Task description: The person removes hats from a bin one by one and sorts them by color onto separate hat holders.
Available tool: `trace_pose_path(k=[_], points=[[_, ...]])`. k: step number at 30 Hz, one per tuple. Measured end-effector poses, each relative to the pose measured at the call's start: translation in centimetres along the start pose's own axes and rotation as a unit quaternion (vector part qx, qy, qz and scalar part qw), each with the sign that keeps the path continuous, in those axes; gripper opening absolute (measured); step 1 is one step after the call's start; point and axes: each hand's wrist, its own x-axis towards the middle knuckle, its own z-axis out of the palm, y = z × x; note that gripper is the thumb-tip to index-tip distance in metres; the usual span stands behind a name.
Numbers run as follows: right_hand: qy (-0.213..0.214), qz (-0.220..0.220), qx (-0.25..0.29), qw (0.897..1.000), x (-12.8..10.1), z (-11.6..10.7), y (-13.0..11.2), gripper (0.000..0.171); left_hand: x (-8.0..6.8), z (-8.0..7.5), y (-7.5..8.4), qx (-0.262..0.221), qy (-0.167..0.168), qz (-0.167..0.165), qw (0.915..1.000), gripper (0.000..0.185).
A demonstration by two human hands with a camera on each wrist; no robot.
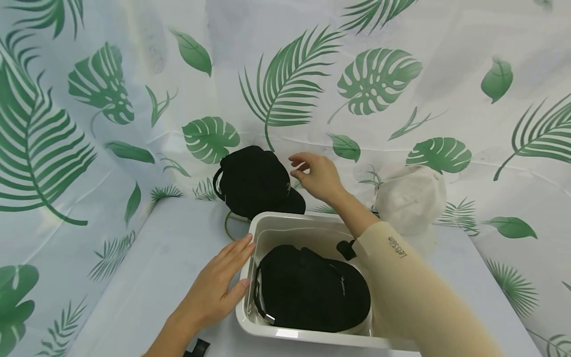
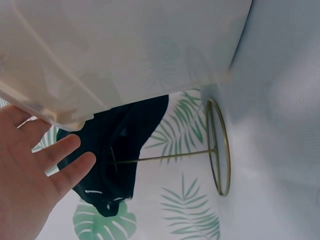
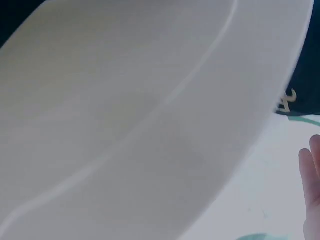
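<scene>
A white plastic tub stands on the table with a black cap lying inside it. My left hand rests flat against the tub's left wall, fingers straight. My right hand hovers beyond the tub's far rim, fingers loosely bent and holding nothing, right beside a second black cap that sits on a thin gold wire stand. A white cap stands to the right of my right arm. The right wrist view shows mostly the tub's inner wall and a fingertip.
A leaf-printed white cloth covers the table and hangs as a backdrop close behind the caps. The table's left side is bare. A small black object lies at the near edge by my left wrist.
</scene>
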Motion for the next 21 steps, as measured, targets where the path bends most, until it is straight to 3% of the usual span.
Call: trace_pose_path(k=[11,21], points=[[0.001,-0.017,-0.037,0.999,-1.5,-4.1,-0.7,0.035,-0.1,-0.1,-0.1,-0.001,-0.002,0.004,1.0,0.066],[0.004,-0.03,-0.001,1.0,-3.7,-6.6,-1.1,0.04,0.1,0.0,0.1,-0.006,-0.004,0.006,1.0,0.065]])
